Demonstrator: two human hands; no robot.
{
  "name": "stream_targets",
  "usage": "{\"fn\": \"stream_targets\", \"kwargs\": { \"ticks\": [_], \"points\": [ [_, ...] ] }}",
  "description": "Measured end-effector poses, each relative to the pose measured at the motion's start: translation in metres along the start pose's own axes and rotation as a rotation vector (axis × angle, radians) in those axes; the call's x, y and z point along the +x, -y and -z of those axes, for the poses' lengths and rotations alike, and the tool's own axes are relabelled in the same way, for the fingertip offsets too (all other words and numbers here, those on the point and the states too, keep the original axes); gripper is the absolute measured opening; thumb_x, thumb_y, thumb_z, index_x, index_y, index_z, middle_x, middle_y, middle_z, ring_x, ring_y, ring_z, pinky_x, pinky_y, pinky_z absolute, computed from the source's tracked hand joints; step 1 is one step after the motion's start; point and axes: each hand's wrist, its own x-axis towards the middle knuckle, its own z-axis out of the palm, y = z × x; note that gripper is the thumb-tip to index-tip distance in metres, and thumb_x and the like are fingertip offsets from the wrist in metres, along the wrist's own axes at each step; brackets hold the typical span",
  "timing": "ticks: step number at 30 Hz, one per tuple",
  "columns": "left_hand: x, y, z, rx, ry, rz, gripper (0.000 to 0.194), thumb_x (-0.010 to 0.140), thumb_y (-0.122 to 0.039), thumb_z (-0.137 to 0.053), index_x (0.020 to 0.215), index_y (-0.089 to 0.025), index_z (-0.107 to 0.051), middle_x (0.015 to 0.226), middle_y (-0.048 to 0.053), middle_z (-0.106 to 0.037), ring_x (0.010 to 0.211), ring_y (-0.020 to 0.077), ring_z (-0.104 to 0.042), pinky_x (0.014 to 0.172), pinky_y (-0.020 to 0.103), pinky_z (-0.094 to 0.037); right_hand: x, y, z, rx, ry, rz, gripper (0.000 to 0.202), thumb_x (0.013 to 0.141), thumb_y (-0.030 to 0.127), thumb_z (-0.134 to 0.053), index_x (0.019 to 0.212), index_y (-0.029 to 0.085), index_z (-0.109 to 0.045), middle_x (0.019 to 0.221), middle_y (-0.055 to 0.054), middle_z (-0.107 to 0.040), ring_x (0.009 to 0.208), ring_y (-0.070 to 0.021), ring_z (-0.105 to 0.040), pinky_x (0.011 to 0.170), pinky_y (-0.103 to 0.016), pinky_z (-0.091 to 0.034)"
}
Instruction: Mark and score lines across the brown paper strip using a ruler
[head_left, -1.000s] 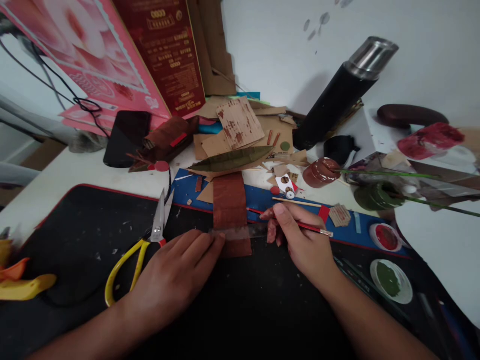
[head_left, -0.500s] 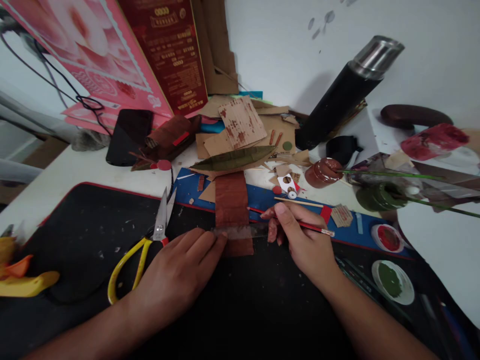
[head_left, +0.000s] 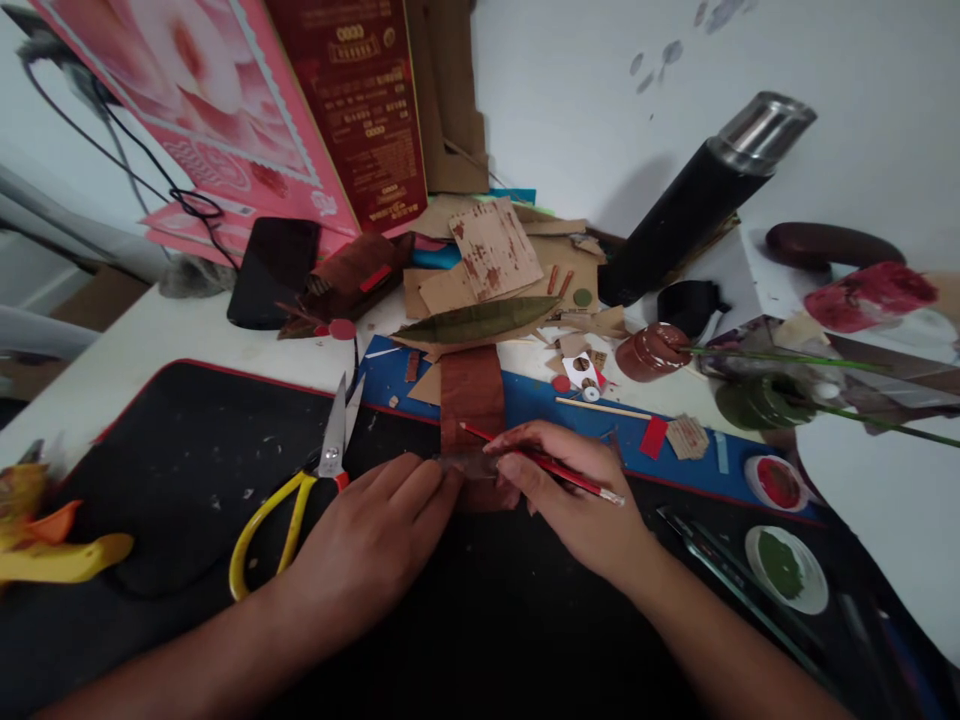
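Note:
A reddish-brown strip [head_left: 472, 390], looking like painted cardboard, runs toward me over the black mat. Across its near part lies a clear ruler [head_left: 474, 466], partly covered by both hands. My left hand [head_left: 375, 520] is closed, its fingertips pressing the ruler's left end onto the strip. In my right hand [head_left: 577, 485] a red pencil [head_left: 559, 467] is gripped, its tip over the strip and its eraser end to the right. The right fingers, stained brown, also touch the ruler. Yellow-handled scissors [head_left: 304, 500] lie open, left of my left hand.
Behind the strip sit a long green leaf-shaped piece [head_left: 480, 322] and cardboard scraps [head_left: 495, 250]. A black thermos [head_left: 697, 210] leans at the back right. Paint jars [head_left: 652, 352] and a green paint lid [head_left: 784, 562] stand right. A phone [head_left: 274, 270] lies at the left.
My right hand has moved left, bringing the pencil tip from the strip's right edge to over the strip. The left hand keeps pressing the ruler. The camera view has shifted slightly.

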Motion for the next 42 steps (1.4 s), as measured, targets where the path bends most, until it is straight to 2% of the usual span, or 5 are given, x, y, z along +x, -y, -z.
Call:
{"fn": "stream_targets", "kwargs": {
  "ticks": [2, 8, 27, 32, 42],
  "points": [
    [0.001, 0.0, 0.0, -0.001, -0.009, -0.005, 0.037, 0.105, -0.011, -0.028, 0.1, -0.011, -0.066, 0.087, 0.009, -0.066, 0.067, 0.0205, -0.057, 0.055, 0.034, -0.053, 0.0, 0.0, -0.001, -0.043, -0.002, 0.02, 0.019, 0.098, 0.038, -0.069, 0.098, 0.02, -0.077, 0.082, -0.002, -0.075, 0.06, -0.0115, -0.065, 0.049, -0.022, -0.049],
    [0.001, 0.001, -0.002, -0.005, -0.023, 0.005, 0.036, 0.105, -0.011, -0.03, 0.106, -0.01, -0.065, 0.087, 0.009, -0.067, 0.07, 0.0198, -0.058, 0.058, 0.033, -0.054, -0.002, -0.009, -0.002, -0.009, -0.029, 0.001, 0.033, 0.104, 0.044, -0.059, 0.088, 0.02, -0.075, 0.063, 0.002, -0.067, 0.055, -0.0116, -0.065, 0.048, -0.023, -0.047],
    [0.001, 0.0, 0.0, -0.022, -0.007, 0.002, 0.034, 0.104, -0.01, -0.032, 0.102, -0.011, -0.065, 0.085, 0.007, -0.064, 0.069, 0.0202, -0.056, 0.057, 0.032, -0.051, 0.0, -0.012, -0.003, -0.138, 0.002, 0.016, 0.036, 0.107, 0.046, -0.055, 0.085, 0.021, -0.07, 0.065, 0.002, -0.065, 0.058, -0.0118, -0.063, 0.054, -0.024, -0.047],
    [0.0, 0.001, -0.002, -0.024, -0.007, 0.003, 0.029, 0.1, -0.007, -0.038, 0.109, -0.01, -0.065, 0.088, 0.008, -0.063, 0.072, 0.0207, -0.056, 0.058, 0.032, -0.052, 0.0, -0.009, -0.003, -0.22, 0.005, 0.04, 0.039, 0.107, 0.047, -0.052, 0.084, 0.022, -0.069, 0.06, 0.003, -0.064, 0.056, -0.0125, -0.063, 0.056, -0.026, -0.048],
    [0.0, 0.0, -0.002, -0.023, -0.028, -0.002, 0.031, 0.101, -0.006, -0.036, 0.113, -0.007, -0.065, 0.091, 0.01, -0.066, 0.074, 0.0206, -0.059, 0.059, 0.033, -0.052, -0.001, -0.007, 0.006, -0.193, -0.06, -0.031, 0.039, 0.106, 0.05, -0.054, 0.083, 0.023, -0.07, 0.051, 0.005, -0.06, 0.046, -0.0112, -0.061, 0.051, -0.025, -0.048]
  ]
}}
